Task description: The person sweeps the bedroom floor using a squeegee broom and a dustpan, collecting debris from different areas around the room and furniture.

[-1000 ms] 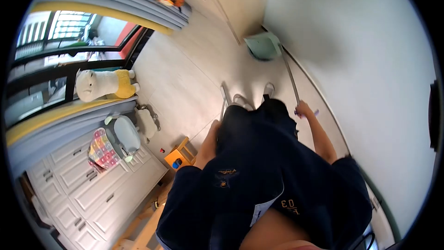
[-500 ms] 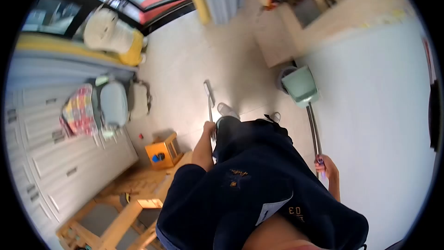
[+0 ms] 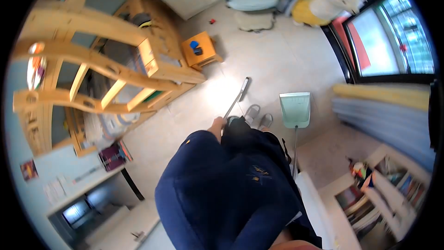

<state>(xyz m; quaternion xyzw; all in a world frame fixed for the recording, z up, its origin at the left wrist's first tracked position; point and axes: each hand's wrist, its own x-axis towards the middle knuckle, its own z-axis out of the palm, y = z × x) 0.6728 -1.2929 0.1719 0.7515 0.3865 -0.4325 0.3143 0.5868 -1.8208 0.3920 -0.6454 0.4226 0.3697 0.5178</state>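
Work looks unfinished, a red bit (image 3: 212,21) lying ungathered on the floor (image 3: 273,51): the left hand (image 3: 216,125) wraps its fingers round the broom (image 3: 245,89), left of the dustpan (image 3: 296,110); the right hand is hidden, its grip impossible to tell.

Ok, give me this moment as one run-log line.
left hand: gripping broom | right hand: out of view | dustpan: right of slippers, apart from broom

Top (image 3: 203,190): loose, navy blue; gold stitched emblem (image 3: 260,173) on the front; small yellow mark (image 3: 188,141) on the sleeve (image 3: 194,150). White patch (image 3: 294,217) near the neckline. Bottoms (image 3: 237,128): black. Footwear: grey slippers (image 3: 253,110).
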